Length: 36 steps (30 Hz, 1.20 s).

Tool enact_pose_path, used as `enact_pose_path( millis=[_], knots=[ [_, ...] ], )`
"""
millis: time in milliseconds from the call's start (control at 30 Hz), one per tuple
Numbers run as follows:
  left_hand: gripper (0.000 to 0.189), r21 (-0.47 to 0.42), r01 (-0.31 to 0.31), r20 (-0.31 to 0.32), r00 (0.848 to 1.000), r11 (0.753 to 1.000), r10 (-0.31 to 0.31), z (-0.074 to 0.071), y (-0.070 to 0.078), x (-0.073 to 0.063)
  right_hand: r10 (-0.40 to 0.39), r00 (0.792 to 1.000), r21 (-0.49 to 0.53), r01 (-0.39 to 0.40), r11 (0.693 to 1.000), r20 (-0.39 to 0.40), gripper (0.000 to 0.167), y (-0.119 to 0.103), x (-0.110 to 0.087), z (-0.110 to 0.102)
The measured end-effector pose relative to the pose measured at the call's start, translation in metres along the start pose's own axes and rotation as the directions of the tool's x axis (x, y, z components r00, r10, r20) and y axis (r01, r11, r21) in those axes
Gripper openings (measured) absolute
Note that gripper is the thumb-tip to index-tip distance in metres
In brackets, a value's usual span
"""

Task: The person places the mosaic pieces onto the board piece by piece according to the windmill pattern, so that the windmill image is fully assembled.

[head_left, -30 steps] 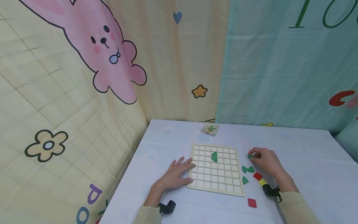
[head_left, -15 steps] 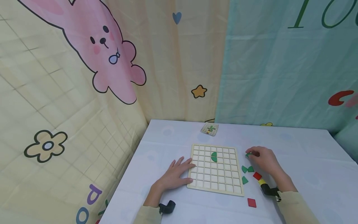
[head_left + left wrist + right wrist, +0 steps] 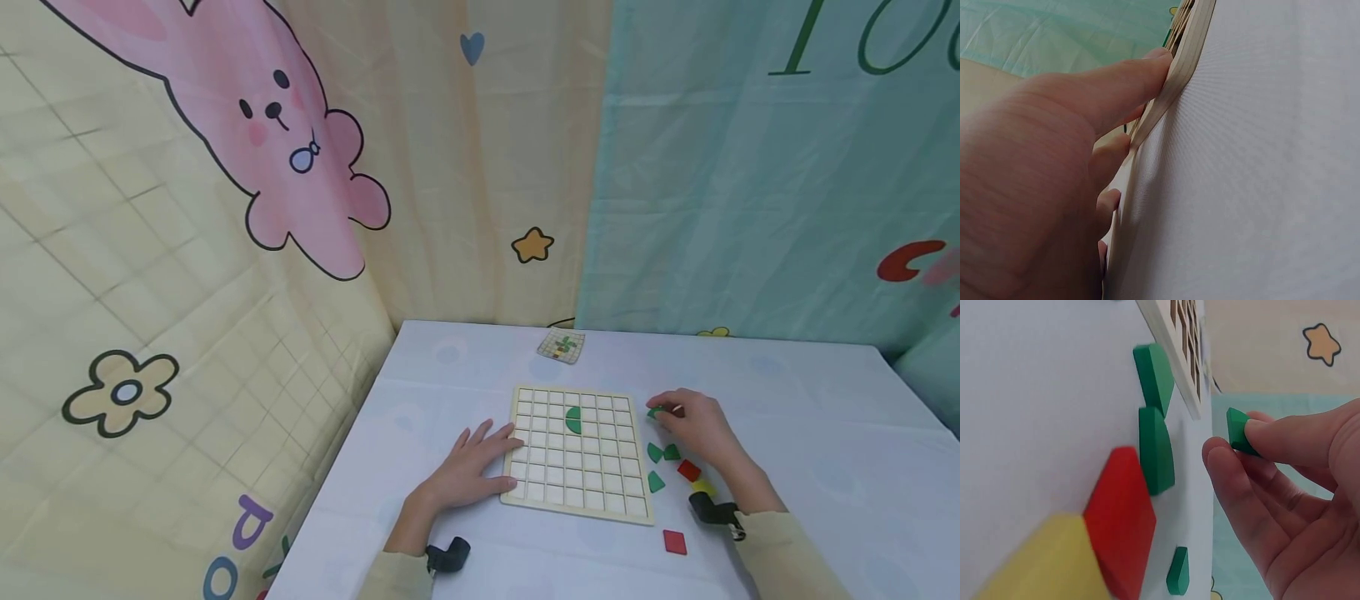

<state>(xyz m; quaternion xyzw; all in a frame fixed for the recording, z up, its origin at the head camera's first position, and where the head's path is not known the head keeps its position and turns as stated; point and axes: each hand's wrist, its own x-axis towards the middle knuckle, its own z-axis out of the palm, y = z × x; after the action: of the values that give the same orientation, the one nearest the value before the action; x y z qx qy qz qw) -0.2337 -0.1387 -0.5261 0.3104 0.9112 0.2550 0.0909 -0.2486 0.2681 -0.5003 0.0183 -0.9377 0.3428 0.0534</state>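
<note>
My left hand rests at the left edge of a square grid board, fingers spread and fingertips on its wooden rim. Off the board's upper right edge, my right hand pinches a green quarter-round piece between thumb and fingers, above the tablecloth. Two more green pieces sit in upper cells of the board, one below the other, forming a half circle. Just below the right hand, loose green pieces lie near the board's right edge.
A red piece and a yellow one lie under the right wrist. Another red square is nearer the front. Behind the board lies a small pattern card. Printed curtains stand behind the white table.
My right hand has moved left and slightly away from me, toward the board, carrying the green piece. The left hand stays at the board's edge.
</note>
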Motion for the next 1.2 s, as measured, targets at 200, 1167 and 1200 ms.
enact_pose_path(
  millis=[200,1167,1200],
  knots=[
    [0.060,-0.001,0.005,0.001,1.000,1.000,-0.005,0.000,0.000,0.000,0.019,1.000,0.037,-0.019,0.999,0.021,0.021,-0.009,0.000,0.003],
    [0.059,-0.018,0.003,-0.005,1.000,1.000,-0.003,0.000,0.001,0.000,-0.081,0.996,0.099,0.084,0.992,-0.027,0.021,-0.024,0.001,0.029],
    [0.059,-0.016,0.003,-0.006,1.000,1.000,-0.003,0.000,0.001,0.000,-0.090,0.996,0.101,0.092,0.991,-0.029,0.021,-0.025,0.001,0.030]
  ],
)
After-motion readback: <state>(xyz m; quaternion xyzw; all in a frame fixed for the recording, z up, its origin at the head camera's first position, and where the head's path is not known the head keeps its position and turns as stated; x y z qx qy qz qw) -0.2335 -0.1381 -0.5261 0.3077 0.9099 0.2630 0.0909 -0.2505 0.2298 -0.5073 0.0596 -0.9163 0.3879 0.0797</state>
